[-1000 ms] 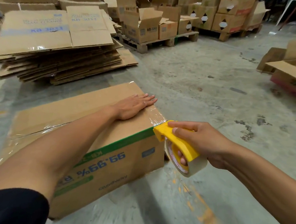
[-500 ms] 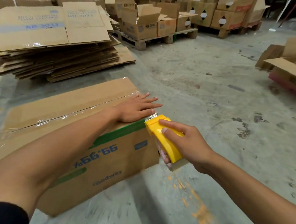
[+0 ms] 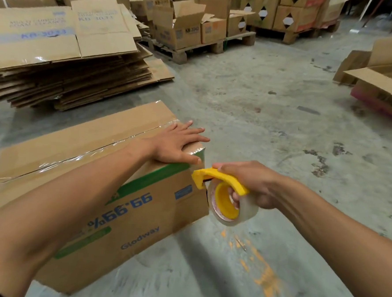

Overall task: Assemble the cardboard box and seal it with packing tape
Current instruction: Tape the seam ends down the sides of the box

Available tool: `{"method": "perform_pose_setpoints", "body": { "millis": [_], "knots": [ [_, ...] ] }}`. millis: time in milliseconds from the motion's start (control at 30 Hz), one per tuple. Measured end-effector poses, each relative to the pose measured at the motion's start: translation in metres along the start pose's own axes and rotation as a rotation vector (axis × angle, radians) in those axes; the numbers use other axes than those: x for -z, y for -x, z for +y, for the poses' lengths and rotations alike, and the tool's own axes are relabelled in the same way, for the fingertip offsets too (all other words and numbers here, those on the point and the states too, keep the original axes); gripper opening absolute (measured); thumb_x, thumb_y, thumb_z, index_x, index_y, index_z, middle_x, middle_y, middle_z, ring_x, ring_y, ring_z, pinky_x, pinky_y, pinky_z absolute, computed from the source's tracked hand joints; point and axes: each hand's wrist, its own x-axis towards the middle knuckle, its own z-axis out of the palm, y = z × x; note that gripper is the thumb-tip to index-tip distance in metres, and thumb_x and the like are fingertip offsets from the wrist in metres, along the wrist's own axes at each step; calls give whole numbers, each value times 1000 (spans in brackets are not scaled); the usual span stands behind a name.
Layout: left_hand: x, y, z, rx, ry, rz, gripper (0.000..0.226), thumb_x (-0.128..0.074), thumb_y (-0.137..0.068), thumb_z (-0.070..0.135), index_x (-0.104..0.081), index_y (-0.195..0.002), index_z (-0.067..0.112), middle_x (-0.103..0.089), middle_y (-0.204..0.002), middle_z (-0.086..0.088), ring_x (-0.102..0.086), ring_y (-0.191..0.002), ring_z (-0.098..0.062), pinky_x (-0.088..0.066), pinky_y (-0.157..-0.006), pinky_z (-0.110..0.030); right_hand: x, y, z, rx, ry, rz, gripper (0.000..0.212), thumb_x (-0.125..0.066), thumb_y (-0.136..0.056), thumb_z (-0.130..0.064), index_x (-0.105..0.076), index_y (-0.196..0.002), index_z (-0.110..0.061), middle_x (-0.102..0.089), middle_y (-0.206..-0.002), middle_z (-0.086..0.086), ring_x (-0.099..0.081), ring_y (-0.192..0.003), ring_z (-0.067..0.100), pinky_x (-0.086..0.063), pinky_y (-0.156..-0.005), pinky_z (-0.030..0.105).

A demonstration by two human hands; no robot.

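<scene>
A closed brown cardboard box [image 3: 126, 217] with green and blue print lies on the concrete floor at the lower left. Clear tape runs along its top seam and down over the right end. My left hand [image 3: 179, 144] presses flat, fingers spread, on the box's top right corner. My right hand [image 3: 254, 186] grips a yellow tape dispenser [image 3: 220, 181] with a roll of clear tape [image 3: 230, 205], held just off the box's right end.
A stack of flattened cartons [image 3: 65, 55] lies at the back left. Open boxes on wooden pallets [image 3: 197, 33] stand behind. Another open carton [image 3: 385, 77] sits at the right. Bare concrete floor [image 3: 272, 121] stretches between them.
The dispenser went down the box's right end, then tilted up and away from it, with the roll showing again. My left hand slid to the top right corner.
</scene>
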Motion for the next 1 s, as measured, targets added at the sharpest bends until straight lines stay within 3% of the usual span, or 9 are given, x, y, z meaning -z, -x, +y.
{"method": "perform_pose_setpoints", "body": {
  "millis": [100, 200, 300, 400, 467, 600, 700, 800, 1000],
  "knots": [
    [-3, 2, 4, 77, 18, 15, 68, -45, -85, 63, -27, -148, 43, -6, -164, 8, 7, -150, -19, 7, -118, -52, -7, -16, 29, -274, 409, -70, 24, -63, -93, -23, -65, -76, -7, -59, -45, 8, -54, -36, 18, -50, -48, 25],
    [-7, -2, 8, 155, -12, 54, 60, -53, -87, 52, -35, -142, 40, -7, -164, 5, 6, -150, -19, 4, -118, -54, -24, -32, 60, -290, 558, -94, 30, -65, -91, -28, -72, -104, -2, -64, -69, 11, -57, -54, 21, -53, -72, 34],
    [-15, -5, 21, 225, -63, 97, 61, -59, -82, 50, -40, -138, 36, -10, -164, 3, 4, -151, -20, 1, -118, -55, -46, -46, 53, -277, 584, -234, 39, -61, -94, -29, -69, -121, -1, -67, -80, 16, -56, -51, 20, -55, -78, 38],
    [-22, -2, 33, 302, -160, 141, 85, -65, -78, 51, -23, -150, 32, -5, -165, -1, 3, -151, -22, -3, -120, -52, -72, -55, 48, -238, 633, -363, 37, -58, -95, -28, -69, -123, -6, -69, -108, 17, -62, -64, 23, -57, -71, 36],
    [-24, 4, 39, 319, -198, 155, 103, -69, -76, 52, -5, -154, 32, 1, -165, -2, 1, -151, -24, -7, -120, -50, -88, -58, 50, -178, 721, -392, 39, -58, -93, -31, -69, -124, -10, -70, -117, 15, -63, -87, 26, -54, -86, 39],
    [-24, 42, 33, 314, -187, 147, 112, -69, -78, 51, 12, -153, 32, 6, -165, -2, -1, -151, -26, -13, -120, -48, -113, -56, 47, -152, 750, -530, 40, -52, -97, -28, -65, -128, -8, -64, -71, 7, -55, -59, 22, -50, -64, 33],
    [-23, 102, 12, 387, -134, 105, 104, -58, -82, 63, 12, -153, 33, 7, -164, -2, 0, -151, -23, -11, -121, -47, -130, -52, 42, -42, 827, -516, 34, -56, -94, -25, -69, -123, -14, -61, -42, -9, -54, -42, 12, -47, -61, 32],
    [-29, 184, -11, 465, -90, 61, 97, -42, -81, 76, 11, -152, 38, 9, -164, 1, 6, -150, -20, -6, -121, -47, -148, -48, 38, 9, 811, -558, 32, -52, -97, -22, -71, -122, -16, -63, -61, -6, -51, -41, 9, -45, -64, 33],
    [-49, 344, -42, 804, 124, 150, 87, -29, -75, 88, 0, -149, 52, 7, -161, 16, 9, -150, -14, 4, -119, -51, -180, -45, 26, 114, 759, -671, 28, -58, -97, -25, -73, -119, -18, -69, -58, -17, -57, -37, -2, -51, -59, 27]
  ]
}}
